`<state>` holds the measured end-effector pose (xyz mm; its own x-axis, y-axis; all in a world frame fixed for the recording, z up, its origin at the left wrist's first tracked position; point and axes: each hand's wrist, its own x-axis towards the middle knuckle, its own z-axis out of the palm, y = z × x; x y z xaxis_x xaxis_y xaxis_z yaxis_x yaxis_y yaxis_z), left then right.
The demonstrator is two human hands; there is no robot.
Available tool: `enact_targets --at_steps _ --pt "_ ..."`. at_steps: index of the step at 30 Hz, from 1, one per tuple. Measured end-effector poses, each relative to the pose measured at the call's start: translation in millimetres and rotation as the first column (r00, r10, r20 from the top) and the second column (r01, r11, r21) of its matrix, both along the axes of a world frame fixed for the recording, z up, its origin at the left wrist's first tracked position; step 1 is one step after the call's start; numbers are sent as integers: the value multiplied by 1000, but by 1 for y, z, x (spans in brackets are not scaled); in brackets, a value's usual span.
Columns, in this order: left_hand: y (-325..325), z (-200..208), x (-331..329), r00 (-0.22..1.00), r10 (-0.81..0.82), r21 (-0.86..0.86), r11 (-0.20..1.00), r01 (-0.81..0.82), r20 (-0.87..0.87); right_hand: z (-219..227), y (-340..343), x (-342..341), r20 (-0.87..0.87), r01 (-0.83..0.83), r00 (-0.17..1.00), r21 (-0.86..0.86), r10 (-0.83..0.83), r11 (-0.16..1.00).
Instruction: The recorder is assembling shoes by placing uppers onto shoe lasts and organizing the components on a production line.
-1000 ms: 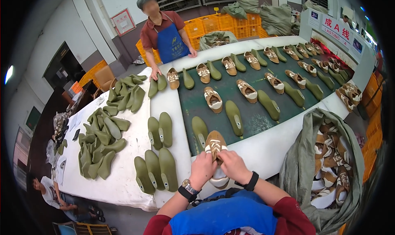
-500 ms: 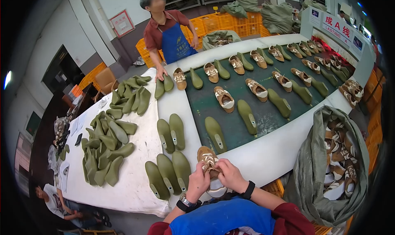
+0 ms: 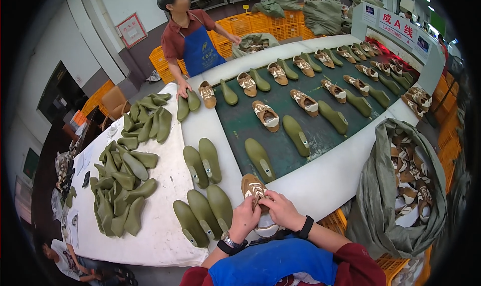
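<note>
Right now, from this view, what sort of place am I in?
Most likely a shoe factory: brown shoes and green foot forms sit in rows along a dark green belt, more forms lie heaped on a white table, and a big sack holds what look like more shoes.

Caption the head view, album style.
Left hand and right hand hold a brown laced shoe near green foot-shaped lasts.

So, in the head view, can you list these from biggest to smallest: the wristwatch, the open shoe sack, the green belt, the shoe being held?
1. Green belt
2. Shoe sack, though much of the belt lies farther off
3. Held shoe, partly covered
4. Wristwatch
</note>
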<state>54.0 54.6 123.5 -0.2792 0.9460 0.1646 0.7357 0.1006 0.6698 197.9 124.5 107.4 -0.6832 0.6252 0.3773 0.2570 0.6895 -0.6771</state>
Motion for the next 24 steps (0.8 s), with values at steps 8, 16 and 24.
enact_targets --at_steps 8,16,24 --pt "-3 0 7 999 -32 76 996 35 -34 4 -6 5 27 23 999 -44 -22 999" --pt "-1 6 -8 971 78 -110 992 -54 227 -3 -3 17 56 -47 997 -93 53 995" --pt "4 11 16 948 -141 282 933 224 -287 8 -6 15 -118 41 992 -60 -48 997"
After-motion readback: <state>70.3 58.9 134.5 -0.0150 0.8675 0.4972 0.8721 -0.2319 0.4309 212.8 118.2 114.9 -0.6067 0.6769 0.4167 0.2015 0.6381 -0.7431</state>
